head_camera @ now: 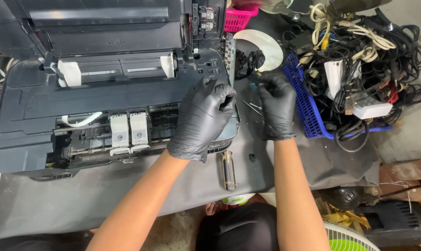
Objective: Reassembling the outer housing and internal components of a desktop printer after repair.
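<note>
A grey cloth [308,162] covers the work surface, rumpled at its right end, and below its front edge a strip of rough concrete floor [173,232] shows. To the right a blue plastic basket [303,104] overflows with tangled black and white cables [377,51], with a pink basket [238,18] behind it. Even, soft light falls across everything, and the rim of a green-and-white fan [349,239] sits at the lower right.

Black gloves on the left hand [202,117] and right hand [277,110], black printer [80,100] with white cartridges [129,132], blue basket [305,104], pink basket [238,17], grey table [182,186].
</note>
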